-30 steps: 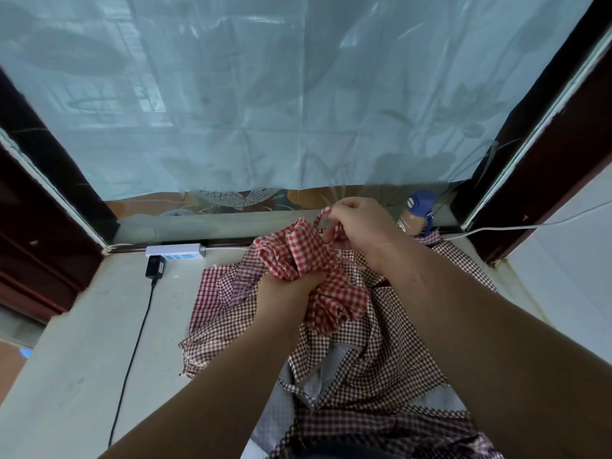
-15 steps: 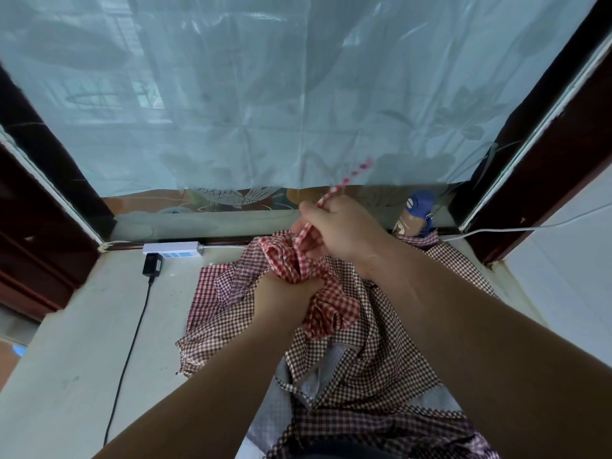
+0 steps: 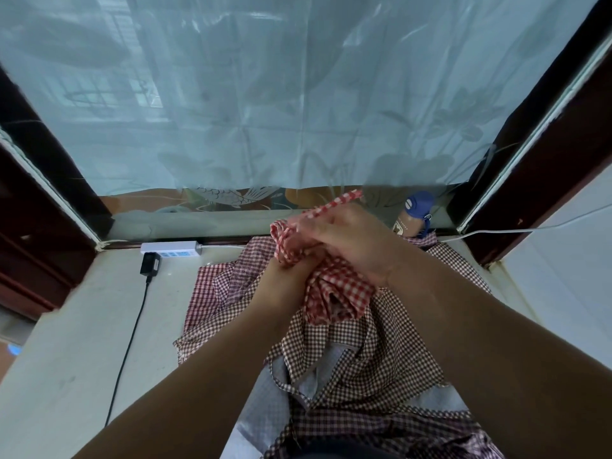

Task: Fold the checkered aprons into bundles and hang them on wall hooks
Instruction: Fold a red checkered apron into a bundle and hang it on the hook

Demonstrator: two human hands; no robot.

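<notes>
A bunched red-and-white checkered apron [image 3: 341, 293] is held up above the counter near the window. My left hand [image 3: 281, 286] grips the bundle from below, its fingers hidden in the cloth. My right hand [image 3: 351, 240] lies over the top of the bundle and pinches the apron's strap [image 3: 341, 202], which sticks out up and to the right. Under both hands a pile of darker brown-checkered aprons [image 3: 364, 352] lies spread on the counter.
The pale counter [image 3: 76, 359] ends at a window covered by a translucent sheet. A white power strip [image 3: 170, 248] with a black plug and cable sits at the back left. At the back right stands a bottle with a blue cap [image 3: 414, 217]; a white cable runs past it.
My right hand has moved from lifting the strap upward to lying across the top of the bundle, drawing the strap over it. The left hand keeps its grip.
</notes>
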